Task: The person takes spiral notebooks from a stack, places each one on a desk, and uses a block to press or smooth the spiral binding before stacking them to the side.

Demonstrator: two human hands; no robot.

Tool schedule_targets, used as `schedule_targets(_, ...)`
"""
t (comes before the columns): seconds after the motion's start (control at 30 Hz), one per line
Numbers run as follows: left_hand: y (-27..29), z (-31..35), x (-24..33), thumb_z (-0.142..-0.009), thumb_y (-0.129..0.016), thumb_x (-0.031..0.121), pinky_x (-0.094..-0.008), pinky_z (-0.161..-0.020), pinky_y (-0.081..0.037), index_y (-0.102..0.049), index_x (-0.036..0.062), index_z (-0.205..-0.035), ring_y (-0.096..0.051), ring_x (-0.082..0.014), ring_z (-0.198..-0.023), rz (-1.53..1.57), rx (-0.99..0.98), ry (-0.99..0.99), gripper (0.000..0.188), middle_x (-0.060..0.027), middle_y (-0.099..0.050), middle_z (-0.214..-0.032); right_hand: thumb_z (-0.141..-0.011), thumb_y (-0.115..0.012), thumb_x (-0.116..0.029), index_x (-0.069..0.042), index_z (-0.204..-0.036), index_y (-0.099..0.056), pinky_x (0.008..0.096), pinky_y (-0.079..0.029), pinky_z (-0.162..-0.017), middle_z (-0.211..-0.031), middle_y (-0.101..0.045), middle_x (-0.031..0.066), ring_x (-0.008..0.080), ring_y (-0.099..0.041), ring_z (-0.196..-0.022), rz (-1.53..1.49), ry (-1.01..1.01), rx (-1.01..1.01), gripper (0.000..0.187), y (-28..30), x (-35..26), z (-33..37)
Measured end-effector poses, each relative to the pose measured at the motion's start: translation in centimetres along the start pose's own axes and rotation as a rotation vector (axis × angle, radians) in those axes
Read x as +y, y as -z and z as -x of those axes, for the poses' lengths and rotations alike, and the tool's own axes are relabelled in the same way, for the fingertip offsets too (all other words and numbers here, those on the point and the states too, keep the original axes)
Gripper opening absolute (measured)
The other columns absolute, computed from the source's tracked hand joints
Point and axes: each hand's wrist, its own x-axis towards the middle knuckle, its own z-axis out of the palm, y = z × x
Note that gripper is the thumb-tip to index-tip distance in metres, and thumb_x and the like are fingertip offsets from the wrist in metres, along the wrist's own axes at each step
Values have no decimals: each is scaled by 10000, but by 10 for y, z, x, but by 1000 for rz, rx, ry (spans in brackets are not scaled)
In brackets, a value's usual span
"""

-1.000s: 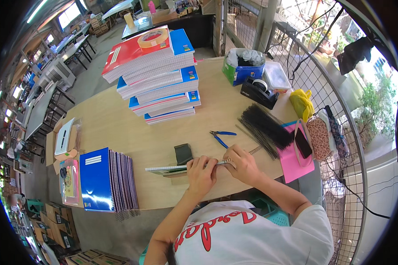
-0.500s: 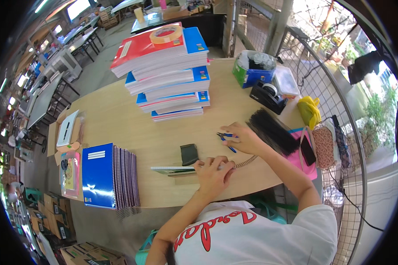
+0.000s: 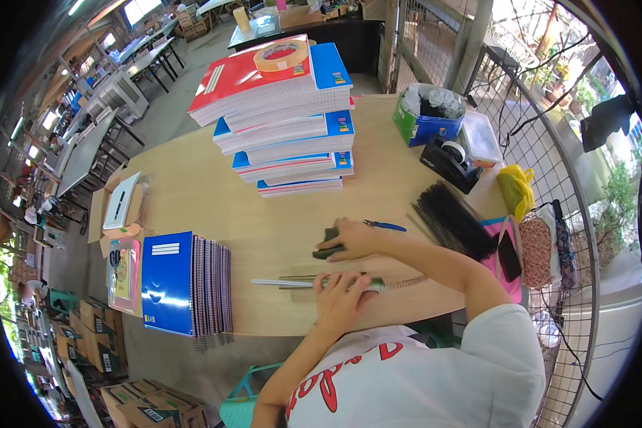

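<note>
My left hand (image 3: 337, 299) is closed on a thin notebook (image 3: 282, 282) that stands on edge near the front of the table. From its right end a wire spiral coil (image 3: 406, 282) trails out along the tabletop. Just beyond, my right hand (image 3: 355, 240) grips a dark green pad-like piece (image 3: 327, 250), its fingers partly covering it. Blue-handled pliers (image 3: 386, 225) lie loose beside that hand. To the left stands a stack of blue spiral notebooks (image 3: 167, 282) with coils along their edges.
A tall pile of red and blue unbound books (image 3: 285, 128) bears a tape roll (image 3: 282, 55). On the right are black coils (image 3: 453, 217), a tape dispenser (image 3: 449, 164), a box of plastic bags (image 3: 428, 114) and a yellow cloth pouch (image 3: 516, 191). Wire mesh (image 3: 549, 171) borders the table.
The pliers have left my right hand and now lie on the table. That hand has moved left onto the dark green piece. My left hand stays on the notebook, which has tilted slightly.
</note>
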Motion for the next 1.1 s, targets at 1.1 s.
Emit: schedule_targets(1.1,23,-4,4,-717,-863,284,-418,-820,-352,-631,153,-881,-581,-223,-875,-24,-66,-60,314,24,-653,-929,-859,-688,-466,-146,-1220,-741,392,-432,-954,-1159,-624,163,314,-586,-1083,-678,141,17,485,78,-33,131)
